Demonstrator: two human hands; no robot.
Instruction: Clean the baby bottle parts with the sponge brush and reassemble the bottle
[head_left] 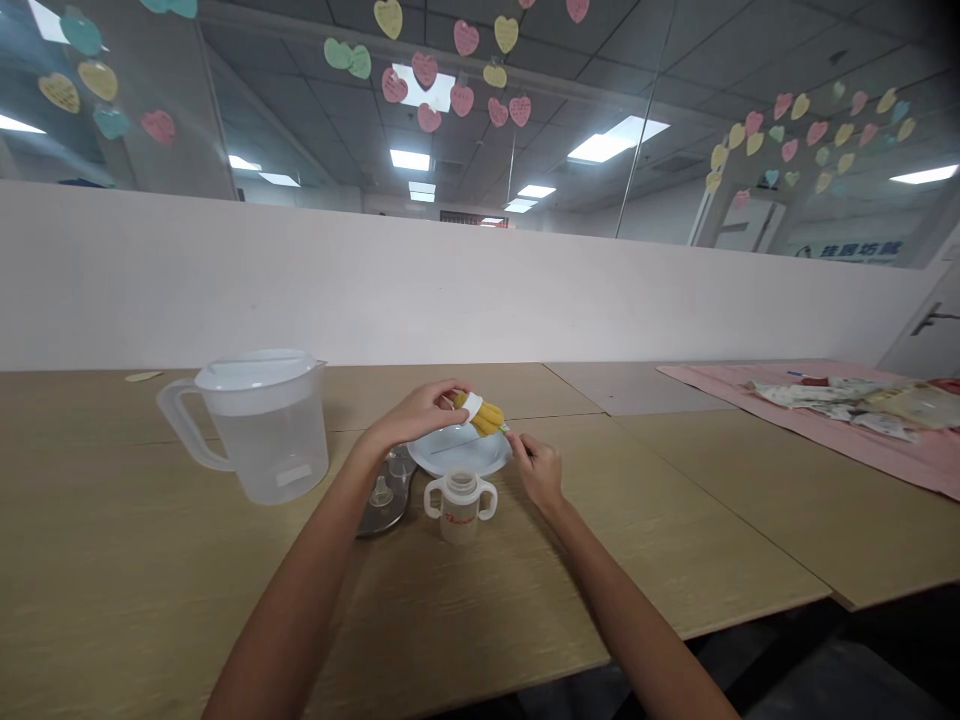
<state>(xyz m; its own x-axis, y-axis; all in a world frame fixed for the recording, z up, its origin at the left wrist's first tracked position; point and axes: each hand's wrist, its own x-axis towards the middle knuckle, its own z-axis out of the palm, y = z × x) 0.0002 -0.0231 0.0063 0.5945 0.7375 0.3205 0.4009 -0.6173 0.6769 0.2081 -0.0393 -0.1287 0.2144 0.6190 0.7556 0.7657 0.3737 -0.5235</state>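
Over a pale basin, my left hand grips a white ring, perhaps a bottle collar, between thumb and fingers. A yellow sponge bottle brush passes through this ring, its head showing on both sides. My right hand is closed around the brush's thin handle end. Just in front of the basin stands a baby bottle with two white side handles, upright and uncapped, red print on its front. Left of it, partly behind my left forearm, a metal tray carries a clear bottle teat.
A large translucent lidded pitcher stands on the wooden table at left. At the far right, a pink cloth bears crumpled fabric and other items. Behind the table runs a white low wall with glass above.
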